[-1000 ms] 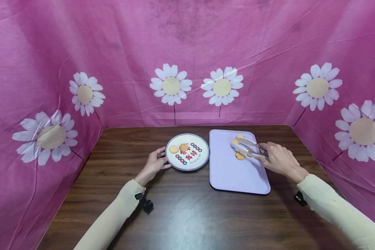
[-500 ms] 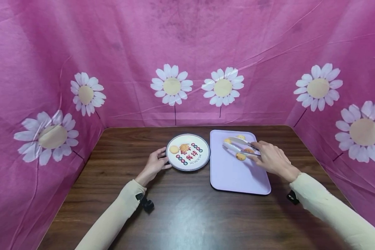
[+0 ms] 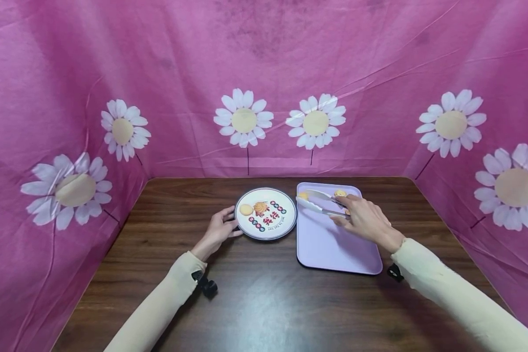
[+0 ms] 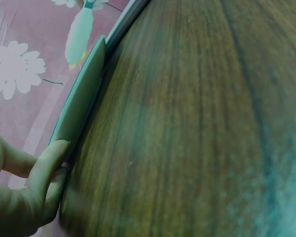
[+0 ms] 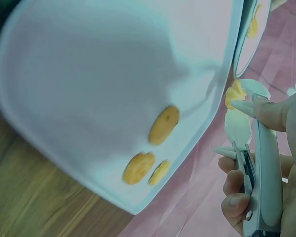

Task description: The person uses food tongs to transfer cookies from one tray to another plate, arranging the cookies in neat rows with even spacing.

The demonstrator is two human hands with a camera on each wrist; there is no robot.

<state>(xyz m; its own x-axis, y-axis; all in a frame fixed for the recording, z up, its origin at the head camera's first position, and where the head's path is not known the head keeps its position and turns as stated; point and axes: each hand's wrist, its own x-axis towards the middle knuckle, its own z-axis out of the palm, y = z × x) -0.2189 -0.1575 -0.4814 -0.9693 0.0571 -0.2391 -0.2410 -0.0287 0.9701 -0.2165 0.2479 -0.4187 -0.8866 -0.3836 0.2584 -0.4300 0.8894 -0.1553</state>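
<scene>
My right hand (image 3: 365,217) grips metal tongs (image 3: 317,210) with pale tips, over the upper left of the lilac tray (image 3: 334,249). Between the tips is a yellow cookie (image 5: 234,94), held up off the tray. A few more cookies (image 5: 164,126) lie on the tray, partly covered by my right hand in the head view. My left hand (image 3: 217,232) rests its fingers against the left rim of the round white plate (image 3: 266,232). On that plate, which bears red print, sit a pale round cookie (image 3: 246,209) and a swirled cookie (image 3: 261,209).
Plate and tray stand side by side, their edges nearly touching, on a dark wood table (image 3: 264,303). A pink cloth (image 3: 273,58) with white daisies encloses the back and both sides.
My right hand has moved left, carrying the tongs and the cookie from the tray's right part toward its left edge. The left hand stays at the plate's rim.
</scene>
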